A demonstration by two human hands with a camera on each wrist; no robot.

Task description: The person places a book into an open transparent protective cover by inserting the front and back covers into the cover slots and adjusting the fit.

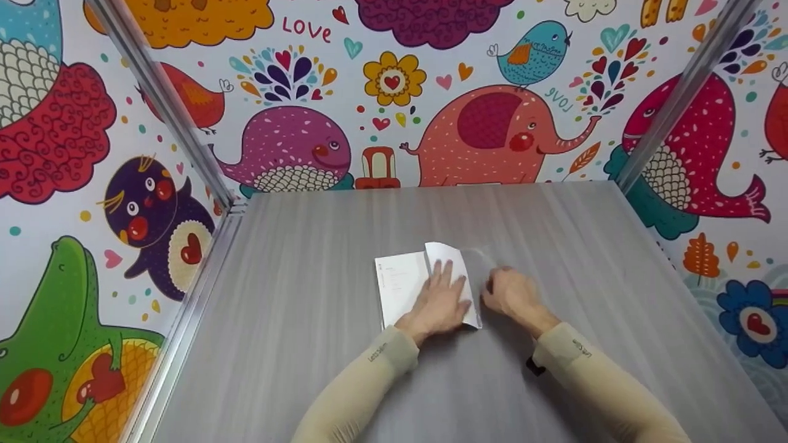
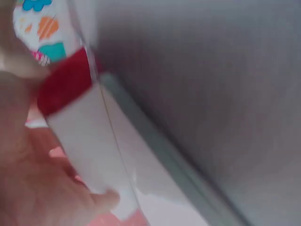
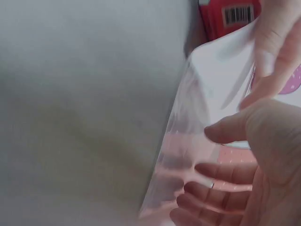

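A book [image 1: 399, 286] lies on the table with a white printed page showing. Spread over its raised white flap [image 1: 438, 251], my left hand [image 1: 434, 301] presses with straight fingers. In the left wrist view its thumb rests along the white flap [image 2: 87, 141], beside a dark red part [image 2: 68, 84]. My right hand [image 1: 512, 292] is just right of the book, at a clear plastic cover [image 3: 181, 127]. Its thumb and loosely bent fingers [image 3: 225, 195] stand apart near the film. A red part with a barcode [image 3: 237, 15] shows at the top of the right wrist view.
The grey wood-grain table [image 1: 295, 320] extends around the book. Metal frame posts [image 1: 163, 104] and cartoon-printed walls [image 1: 394, 147] enclose it at the back and sides. Something small and black [image 1: 535, 367] sits under the right cuff.
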